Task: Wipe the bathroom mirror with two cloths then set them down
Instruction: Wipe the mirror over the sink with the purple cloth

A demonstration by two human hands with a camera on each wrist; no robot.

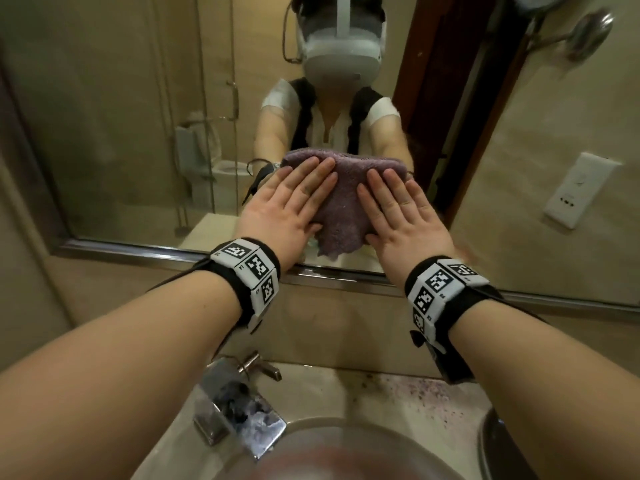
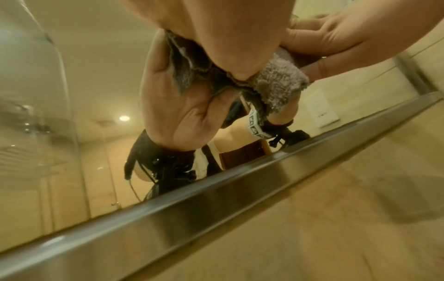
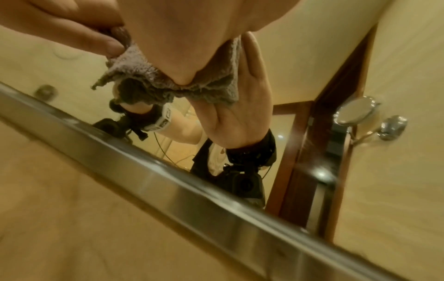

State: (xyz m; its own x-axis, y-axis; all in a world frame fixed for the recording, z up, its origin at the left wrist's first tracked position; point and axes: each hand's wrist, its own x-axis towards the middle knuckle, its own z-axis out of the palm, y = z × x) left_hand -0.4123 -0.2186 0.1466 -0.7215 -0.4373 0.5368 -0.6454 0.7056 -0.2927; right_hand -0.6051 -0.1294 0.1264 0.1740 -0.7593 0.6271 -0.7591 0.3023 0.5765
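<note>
A purple-grey fluffy cloth is pressed flat against the bathroom mirror, low down near its metal bottom frame. My left hand lies on the cloth's left part with straight, spread fingers. My right hand lies on its right part the same way. I see one mass of cloth and cannot tell whether it is two pieces. In the left wrist view the cloth bunches under my palm against the glass. The right wrist view shows its edge hanging below my palm.
The mirror's steel frame runs just below my hands. Beneath it are a chrome faucet and the sink basin on a stained counter. A white socket panel and a round swing-arm mirror sit on the right wall.
</note>
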